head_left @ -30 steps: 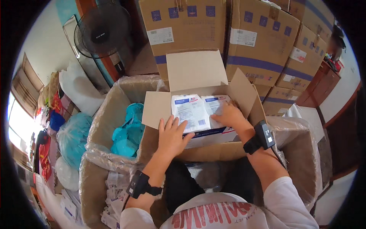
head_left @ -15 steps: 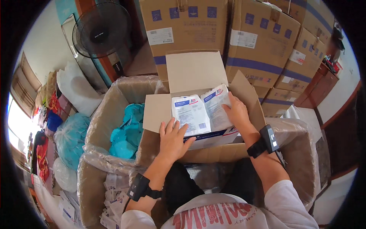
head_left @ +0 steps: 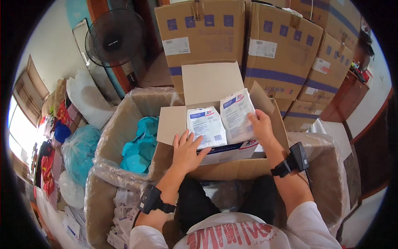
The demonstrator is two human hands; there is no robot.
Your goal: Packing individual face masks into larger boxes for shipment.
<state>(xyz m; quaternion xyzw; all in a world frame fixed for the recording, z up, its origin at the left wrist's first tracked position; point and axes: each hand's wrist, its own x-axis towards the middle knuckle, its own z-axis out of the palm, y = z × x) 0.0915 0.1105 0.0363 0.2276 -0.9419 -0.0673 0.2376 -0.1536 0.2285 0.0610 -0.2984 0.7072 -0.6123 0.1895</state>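
Observation:
An open small carton (head_left: 226, 154) with raised flaps stands in front of me. Inside it, a white printed packet (head_left: 205, 126) lies on the left. Beside it, a second white packet (head_left: 236, 117) sits higher and slightly tilted, its top above the carton's opening. My right hand (head_left: 263, 128) pinches this second packet at its lower right edge, thumb on the front, the other fingers partly hidden behind. My left hand (head_left: 186, 152) rests with fingers spread over the carton's near left edge, fingertips touching the left packet.
Plastic-lined cartons surround me: one (head_left: 120, 110) at left holds turquoise items (head_left: 138, 145), another near left holds small white packets (head_left: 123, 216). Large sealed boxes (head_left: 201, 41) stack up behind. A black fan (head_left: 114, 39) and a bag of turquoise items (head_left: 83, 149) stand at left.
The right packet has risen a little. My right hand has moved from lying along its side to pinching its edge. My left hand stays nearly in place; the view has shifted slightly.

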